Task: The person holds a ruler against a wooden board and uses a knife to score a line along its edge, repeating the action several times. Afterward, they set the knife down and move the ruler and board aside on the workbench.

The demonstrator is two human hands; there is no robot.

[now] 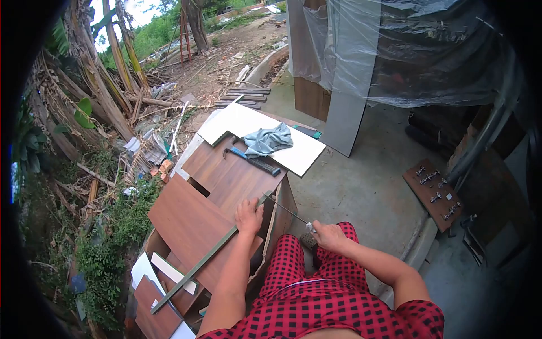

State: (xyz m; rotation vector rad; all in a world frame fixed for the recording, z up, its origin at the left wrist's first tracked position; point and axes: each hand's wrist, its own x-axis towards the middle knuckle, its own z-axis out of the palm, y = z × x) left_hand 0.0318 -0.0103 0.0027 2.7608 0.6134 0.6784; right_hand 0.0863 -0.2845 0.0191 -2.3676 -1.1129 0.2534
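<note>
While the left hand (248, 217) clasps a long strip (197, 265) slanting across a brown panel (192, 217), the right hand (332, 235), farther off, closes around a thin-shafted tool (310, 226) angled forward-left toward the strip's far end.

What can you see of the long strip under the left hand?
The strip is straight, narrow and dull grey-green; whether wood or metal, I cannot tell. It lies diagonally across the brown panel, its near end over loose boards. The left hand rests on it near its far end, where a thin-shafted tool in the right hand reaches or nearly reaches it.
</note>
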